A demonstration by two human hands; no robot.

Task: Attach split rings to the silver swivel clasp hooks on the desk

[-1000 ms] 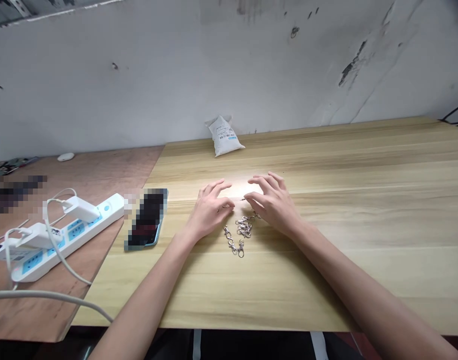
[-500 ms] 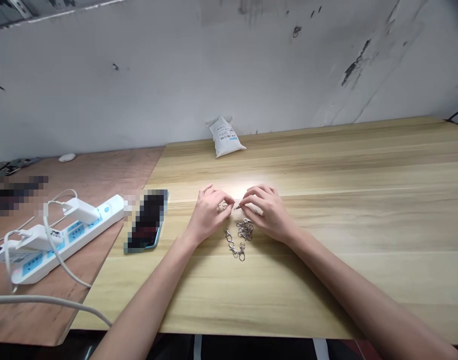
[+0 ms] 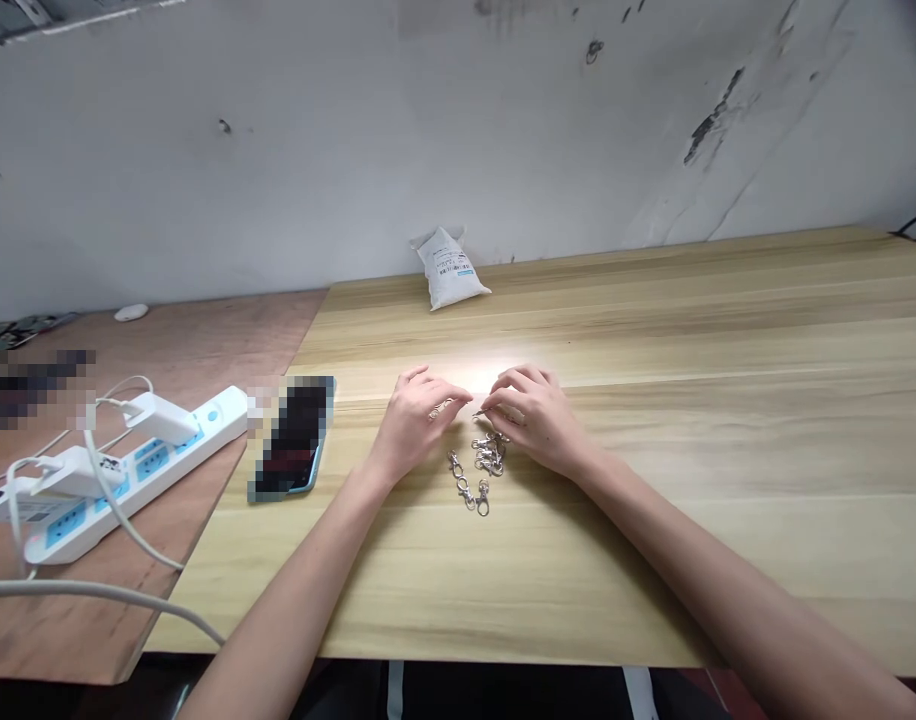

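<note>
Looking at the head view: we have both hands near mid-board, fingertips nearly meeting over the wood-grain tabletop (image 3: 765, 420). Right hand (image 3: 534, 420): thumb and index pinched on a small metal piece (image 3: 478, 414), its tip poking out toward the left. Left hand (image 3: 417, 422): fingers curled, thumb and index tips close together; we can't tell if they grip anything. Small metal rings (image 3: 438, 409) show between left thumb and fingers, held or lying on the board, can't tell.

Clasp pile (image 3: 489, 455) sits just below the right fingers, on our side. Looser clasps (image 3: 465, 492) trail off left and nearer to us, between the forearms, well in from the front edge.

Left margin is the tight one: phone (image 3: 308, 450) lies flat just inside the tabletop's left edge, clear of our left hand. Past that seam, brown board (image 3: 218, 350) carries the power strip (image 3: 147, 470), its far end right by the seam. Grey cable (image 3: 120, 597) crosses the near left corner toward our left forearm.

Far side: white packet (image 3: 452, 275) at the back edge, near the wall (image 3: 458, 130), well beyond our fingertips. Most elbow room is right, where the tabletop runs wide past our right forearm.
</note>
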